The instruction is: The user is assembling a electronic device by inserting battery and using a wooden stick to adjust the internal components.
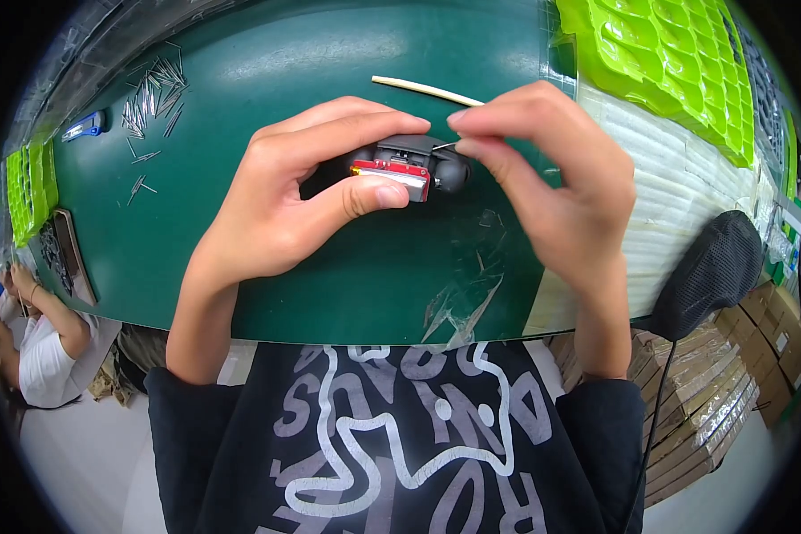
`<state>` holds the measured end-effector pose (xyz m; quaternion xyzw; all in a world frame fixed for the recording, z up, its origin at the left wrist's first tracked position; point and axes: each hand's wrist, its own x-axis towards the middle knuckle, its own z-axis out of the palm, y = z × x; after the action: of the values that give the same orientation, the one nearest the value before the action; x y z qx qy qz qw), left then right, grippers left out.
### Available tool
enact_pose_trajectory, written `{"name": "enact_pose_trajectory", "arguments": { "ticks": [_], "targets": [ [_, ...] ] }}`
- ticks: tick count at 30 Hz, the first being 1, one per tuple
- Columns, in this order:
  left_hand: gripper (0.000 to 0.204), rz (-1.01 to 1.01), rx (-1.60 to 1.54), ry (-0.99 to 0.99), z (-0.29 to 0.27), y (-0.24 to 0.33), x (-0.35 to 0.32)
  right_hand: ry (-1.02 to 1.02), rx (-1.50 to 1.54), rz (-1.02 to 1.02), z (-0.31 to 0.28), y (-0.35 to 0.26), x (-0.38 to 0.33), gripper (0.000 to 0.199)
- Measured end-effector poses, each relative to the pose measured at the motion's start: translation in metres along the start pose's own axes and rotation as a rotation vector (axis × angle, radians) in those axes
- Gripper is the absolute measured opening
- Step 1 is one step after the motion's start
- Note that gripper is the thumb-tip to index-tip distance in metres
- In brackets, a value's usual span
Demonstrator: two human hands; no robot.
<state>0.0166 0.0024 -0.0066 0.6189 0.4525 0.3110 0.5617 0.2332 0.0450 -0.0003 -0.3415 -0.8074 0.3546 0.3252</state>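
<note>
My left hand (280, 182) is closed around a small black device (407, 142) held above the green table. Its open side shows a red circuit board (420, 176) and a silver block, partly covered by my thumb. A rounded black knob-like part (451, 174) sticks out at the device's right end. Between the thumb and forefinger of my right hand (552, 165) is a thin metal pin (445, 146), its tip touching the device's upper right side. A pale wooden stick (423, 90) lies just beyond, its right end hidden behind my right fingers.
Loose metal pins (156, 98) lie at the far left beside a blue cutter (84, 126). Bright green moulded trays (667, 67) stand far right on white foam sheeting (627, 196). Clear plastic scraps (472, 303) lie near the edge. Another person (53, 347) sits at left.
</note>
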Motion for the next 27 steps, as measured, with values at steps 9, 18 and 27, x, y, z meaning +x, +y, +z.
{"name": "enact_pose_trajectory", "arguments": {
  "ticks": [9, 18, 27],
  "targets": [
    [0.044, 0.081, 0.009, 0.008, 0.0, -0.007, 0.0, -0.171, 0.654, 0.356, -0.006, 0.01, 0.001, 0.022],
    [0.045, 0.193, -0.145, -0.195, -0.003, -0.014, -0.004, -0.431, 0.991, 0.414, -0.002, 0.014, -0.003, 0.024],
    [0.048, 0.114, -0.341, -0.209, -0.002, -0.011, -0.002, -0.439, 0.976, 0.44, -0.015, 0.011, -0.003, 0.065]
  ]
}}
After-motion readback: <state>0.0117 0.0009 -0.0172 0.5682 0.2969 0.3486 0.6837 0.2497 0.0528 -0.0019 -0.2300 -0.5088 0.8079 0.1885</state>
